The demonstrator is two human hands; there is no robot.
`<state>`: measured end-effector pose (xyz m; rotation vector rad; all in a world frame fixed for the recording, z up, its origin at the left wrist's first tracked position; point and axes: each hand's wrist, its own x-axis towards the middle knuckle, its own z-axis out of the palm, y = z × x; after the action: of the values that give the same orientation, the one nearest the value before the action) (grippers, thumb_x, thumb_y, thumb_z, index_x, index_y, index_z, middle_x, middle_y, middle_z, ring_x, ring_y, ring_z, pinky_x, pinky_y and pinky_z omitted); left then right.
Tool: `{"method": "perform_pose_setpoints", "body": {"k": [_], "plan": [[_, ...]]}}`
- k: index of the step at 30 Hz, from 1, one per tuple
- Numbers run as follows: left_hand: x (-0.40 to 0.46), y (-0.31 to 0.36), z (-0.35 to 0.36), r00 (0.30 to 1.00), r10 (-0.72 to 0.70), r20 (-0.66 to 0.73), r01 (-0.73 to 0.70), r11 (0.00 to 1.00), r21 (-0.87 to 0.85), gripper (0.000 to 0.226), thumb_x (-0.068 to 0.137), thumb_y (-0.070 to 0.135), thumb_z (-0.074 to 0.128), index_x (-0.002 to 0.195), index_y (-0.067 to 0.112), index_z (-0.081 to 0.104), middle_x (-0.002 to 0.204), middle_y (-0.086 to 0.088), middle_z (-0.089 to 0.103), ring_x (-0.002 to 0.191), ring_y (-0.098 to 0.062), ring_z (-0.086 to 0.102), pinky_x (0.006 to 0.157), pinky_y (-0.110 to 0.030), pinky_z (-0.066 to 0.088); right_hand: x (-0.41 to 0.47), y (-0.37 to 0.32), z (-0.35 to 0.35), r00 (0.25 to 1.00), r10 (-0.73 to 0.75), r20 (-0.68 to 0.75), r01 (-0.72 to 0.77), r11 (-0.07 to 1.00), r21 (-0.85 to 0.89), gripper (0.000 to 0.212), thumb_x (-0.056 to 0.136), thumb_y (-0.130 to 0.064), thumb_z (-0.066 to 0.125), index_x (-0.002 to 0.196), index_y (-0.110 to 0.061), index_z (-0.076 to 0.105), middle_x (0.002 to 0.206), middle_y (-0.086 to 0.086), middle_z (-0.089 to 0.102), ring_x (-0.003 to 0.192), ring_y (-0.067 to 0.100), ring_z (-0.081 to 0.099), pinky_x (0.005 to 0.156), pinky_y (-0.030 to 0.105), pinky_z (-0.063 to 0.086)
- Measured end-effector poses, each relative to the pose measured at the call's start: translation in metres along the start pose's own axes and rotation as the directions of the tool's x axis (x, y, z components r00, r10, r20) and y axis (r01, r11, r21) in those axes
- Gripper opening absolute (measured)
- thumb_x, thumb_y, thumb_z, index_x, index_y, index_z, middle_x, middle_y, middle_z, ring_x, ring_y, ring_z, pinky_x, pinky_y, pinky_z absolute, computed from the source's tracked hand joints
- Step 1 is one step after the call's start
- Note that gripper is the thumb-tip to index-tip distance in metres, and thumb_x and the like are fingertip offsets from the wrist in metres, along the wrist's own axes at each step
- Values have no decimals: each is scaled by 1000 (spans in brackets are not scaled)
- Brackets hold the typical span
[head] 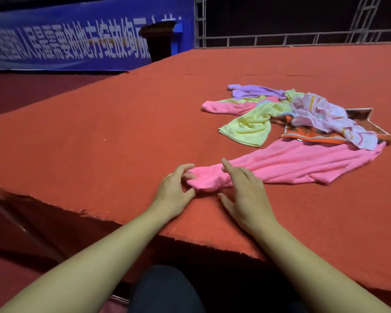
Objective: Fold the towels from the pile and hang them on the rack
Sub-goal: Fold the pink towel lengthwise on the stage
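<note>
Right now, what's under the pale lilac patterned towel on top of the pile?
Under the pale lilac patterned towel lies an orange printed towel, and below that the far end of the big pink towel. Its left edge overlaps the yellow towel. Anything deeper is covered.

Pink towel [291, 164], yellow towel [248, 126], lilac towel [255, 90], orange patterned towel [312, 134], red carpet [122, 123], blue banner [77, 39] with white lettering.

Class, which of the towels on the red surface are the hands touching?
The large pink towel nearest the person; both hands touch its near end, while the others lie untouched in the pile beyond.
</note>
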<state>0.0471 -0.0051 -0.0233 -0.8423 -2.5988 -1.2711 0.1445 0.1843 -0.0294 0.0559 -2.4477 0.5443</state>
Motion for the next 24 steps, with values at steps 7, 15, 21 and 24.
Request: {"method": "perform_pose_setpoints", "body": {"k": [7, 15, 21, 24], "plan": [[-10, 21, -15, 990, -73, -120, 11, 895, -445, 35, 84, 13, 52, 115, 29, 54, 64, 6, 64, 68, -13, 61, 77, -29, 47, 5, -8, -6, 1000, -24, -11, 26, 981, 194, 80, 83, -41, 67, 152, -27, 28, 141, -5, 51, 132, 15, 46, 108, 42, 38], [-3, 89, -64, 990, 89, -107, -139, 679, -721, 39, 90, -8, 39, 121, 14, 50, 66, 10, 60, 55, -2, 52, 54, -14, 43, 79, -70, -67, 973, -54, 222, -95, 788, 608, 57, 90, -15, 68, 141, -16, 43, 94, -9, 65, 82, -4, 61, 78, 19, 45], [1, 97, -100, 997, 75, -28, -77, 793, -604, 54, 79, 34, 74, 127, 29, 50, 95, 0, 63, 86, -8, 61, 79, -22, 49, 106, -89, -81, 996, 40, 73, -79, 734, 675, 47, 89, -10, 67, 132, -20, 52, 89, 2, 64, 70, 4, 54, 68, 21, 43], [-4, 88, -99, 999, 34, -27, -44, 827, -561, 64, 81, 3, 77, 133, 24, 47, 90, 4, 67, 79, -6, 62, 78, -20, 49, 106, -83, -77, 995, 73, 64, -97, 762, 640, 49, 86, -9, 66, 133, -19, 53, 99, 8, 65, 74, 6, 55, 74, 25, 46]]}}
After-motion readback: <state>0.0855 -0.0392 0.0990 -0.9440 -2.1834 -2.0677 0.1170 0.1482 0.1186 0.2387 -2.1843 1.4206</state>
